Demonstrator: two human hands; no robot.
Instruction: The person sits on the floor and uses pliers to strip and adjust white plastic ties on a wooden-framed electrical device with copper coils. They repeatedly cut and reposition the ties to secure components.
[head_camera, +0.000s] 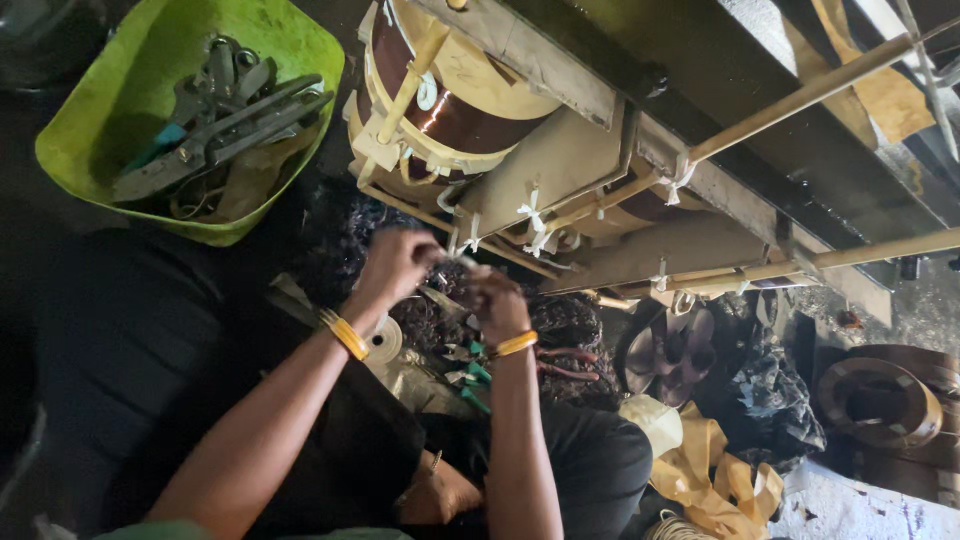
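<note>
An electrical repair workshop: a large copper-wound coil (450, 110) in a metal frame (760, 150), a green tub (130, 190) of pliers (215, 125), a tape roll (384, 340), and scrap wire on a grimy floor (860, 510).

What the left hand (398, 262) and right hand (497, 303) pinch is too small to tell (perhaps white tape). The green tub (120, 110) is cut by the top edge, its tools (225, 110) tangled, indistinct.
</note>
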